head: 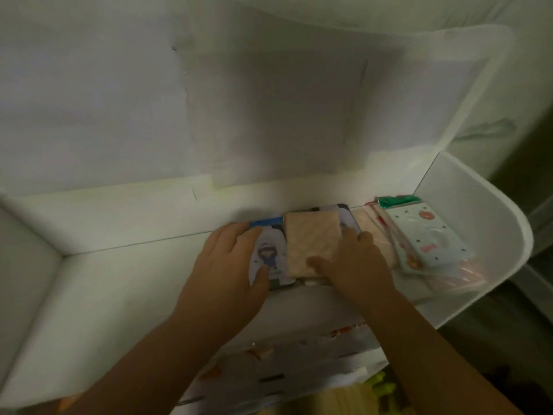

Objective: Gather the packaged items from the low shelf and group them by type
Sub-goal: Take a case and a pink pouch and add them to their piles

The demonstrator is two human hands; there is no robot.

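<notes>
Peach-coloured packet (312, 244) sits on top of the illustrated white packets (267, 256) at the back of the white shelf (125, 283), looking like a stack being squared up. Left hand (227, 265) clamps the stack's near edge, thumb curled onto the illustrated packet. Right hand (356, 262) pinches the peach one, thumb and fingers narrow. Mint dotted packets (428, 235) lie grouped just to the right.

wall (119, 100): white, behind the unit; faint patched rectangle, slightly different tone, upper centre
tape strip (167, 187): pale, along the foot of the wall
lower panel (284, 363): white, small dark and orange marks, blurred
yellow-green object (381, 384): bottom edge, right of centre; kind not discernible
floor (508, 310): dark, at right
</notes>
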